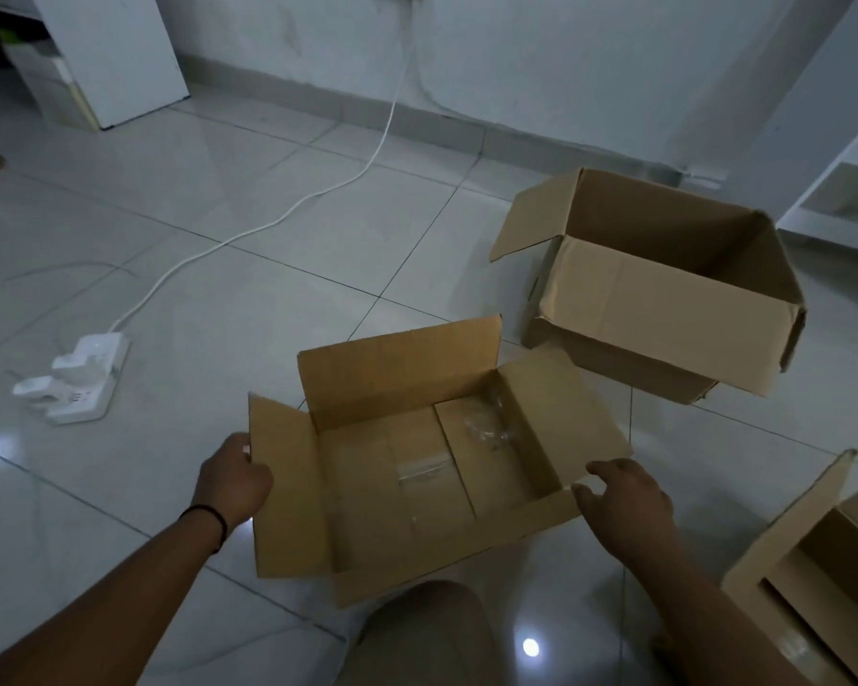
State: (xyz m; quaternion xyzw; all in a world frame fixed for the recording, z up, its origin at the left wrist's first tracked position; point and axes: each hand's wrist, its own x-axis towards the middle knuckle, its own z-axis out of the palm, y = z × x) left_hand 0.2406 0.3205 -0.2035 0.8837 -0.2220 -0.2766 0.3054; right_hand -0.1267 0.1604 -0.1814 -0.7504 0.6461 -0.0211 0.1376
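Seen from the head camera: you sit on a pale tiled floor (209, 299) with a small cardboard box (367, 517) open in front of you, all four flaps turned out, just beyond your bent knee (427, 636). Your hands are apart, one at each side of the box. Your left hand (234, 480), a dark band (211, 519) on its wrist, grips the outer edge of the left flap, with the thumb at the edge and the fingers hidden behind the cardboard. Your right hand (625, 502) sits at the near right corner, its curled fingertips at the edge of the right flap. The frame does not show whether they actually pinch the cardboard.

Inside the box, a scrap of clear plastic (486, 428) lies against the right wall, and a strip of clear tape (424, 470) crosses the bottom seam.

A larger cardboard box (664, 299) stands open on the floor behind and to the right, close to the small one. A third box (808, 561) is cut off by the frame at lower right. To the left, well apart from the boxes, a white power strip (78, 383) lies on the tiles with plugs in it. Its white cable (318, 190) runs up to the back wall. A white cabinet (110, 52) stands in the far left corner.
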